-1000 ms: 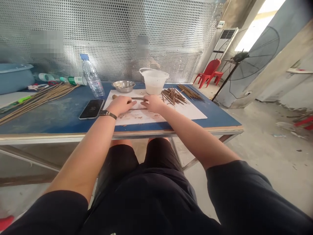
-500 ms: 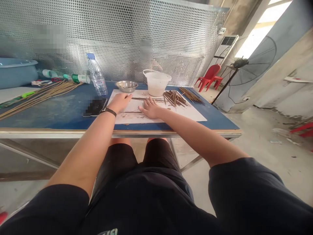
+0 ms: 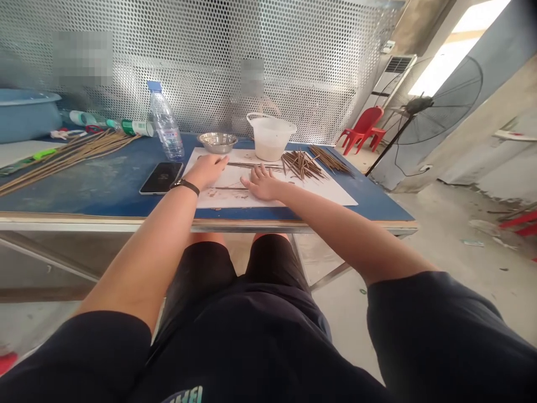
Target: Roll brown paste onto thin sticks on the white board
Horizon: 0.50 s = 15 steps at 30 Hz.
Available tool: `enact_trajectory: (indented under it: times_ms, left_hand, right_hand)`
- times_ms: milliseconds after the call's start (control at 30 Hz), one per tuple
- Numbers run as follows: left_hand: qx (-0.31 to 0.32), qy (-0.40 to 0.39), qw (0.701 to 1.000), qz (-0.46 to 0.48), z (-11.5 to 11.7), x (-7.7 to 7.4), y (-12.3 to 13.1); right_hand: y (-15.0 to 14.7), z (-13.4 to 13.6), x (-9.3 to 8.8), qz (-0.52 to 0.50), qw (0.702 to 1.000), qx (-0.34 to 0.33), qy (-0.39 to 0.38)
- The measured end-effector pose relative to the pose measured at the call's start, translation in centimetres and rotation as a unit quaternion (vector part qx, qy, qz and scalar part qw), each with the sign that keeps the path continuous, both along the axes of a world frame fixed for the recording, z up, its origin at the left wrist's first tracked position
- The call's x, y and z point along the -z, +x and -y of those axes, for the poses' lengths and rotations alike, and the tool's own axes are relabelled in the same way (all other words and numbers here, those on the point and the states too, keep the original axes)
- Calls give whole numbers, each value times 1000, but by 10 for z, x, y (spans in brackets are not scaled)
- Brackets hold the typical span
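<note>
My right hand [image 3: 263, 183] lies palm down on a white board [image 3: 331, 193], its fingers spread. A thin dark brown stick [image 3: 229, 188] runs under its palm from the left. At the board's left side, my left hand [image 3: 208, 170] is closed, with thumb and forefinger close together; what its curled fingers hold, if anything, is hidden. More thin brown sticks [image 3: 243, 165] lie crosswise just beyond both hands. To the right is a loose heap of brown sticks [image 3: 302, 165], with another bundle of sticks [image 3: 331, 160] beside it. Brown crumbs are scattered on the board.
Behind the board stand a metal bowl [image 3: 217, 142] and a white plastic bucket [image 3: 272, 138]. On the left are a phone [image 3: 161, 179], a water bottle [image 3: 166, 126], long tan strips [image 3: 79, 152] and a blue basin [image 3: 27, 115]. Perforated metal sheet [image 3: 201, 61] borders the table's back.
The camera view has shifted slightly. My right hand stays flat on the stick, a touch further right; my left hand keeps almost the same place and pose.
</note>
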State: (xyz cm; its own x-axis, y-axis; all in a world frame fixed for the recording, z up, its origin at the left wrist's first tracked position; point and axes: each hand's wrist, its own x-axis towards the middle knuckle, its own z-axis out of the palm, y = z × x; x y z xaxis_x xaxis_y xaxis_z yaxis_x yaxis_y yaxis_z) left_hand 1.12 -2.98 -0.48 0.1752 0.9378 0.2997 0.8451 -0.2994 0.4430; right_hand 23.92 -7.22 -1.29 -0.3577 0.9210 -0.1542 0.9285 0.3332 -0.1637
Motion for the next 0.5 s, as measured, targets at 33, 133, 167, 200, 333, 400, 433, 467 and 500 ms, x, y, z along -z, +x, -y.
enact_trajectory:
  times_ms: [33,133,167,200,333,400,433,467,500]
  left_hand:
    - [-1,-5,1000,2,1,-1,0]
    - [2,-19,1000,7,5,-1,0]
    - [2,-20,1000,5,5,-1,0]
    - [2,-19,1000,4,5,0,0]
    - [2,-7,1000,12,-1,4,-1]
    - [1,-2,1000,21,-3,7,-1]
    - [-2,3,1000,24,-4,8,-1]
    - [-5,7,1000,27,-4,8,-1]
    - [-8,11,1000,28,-5,9,-1]
  right_hand:
    - [0,-10,0,1,1000,5,2]
    - [2,-28,3,8,1000,6,13]
    - [4,-29,4,8,1000,-1,16]
    - [6,-27,5,6,1000,-9,17]
    - [20,9,6,-10,1000,-27,7]
    - [27,33,6,-12,1000,-25,6]
    - [30,44,5,-10,1000,-28,3]
    - [33,53,5,-7,999,-33,0]
    - [35,59,4,-3,999,-38,-4]
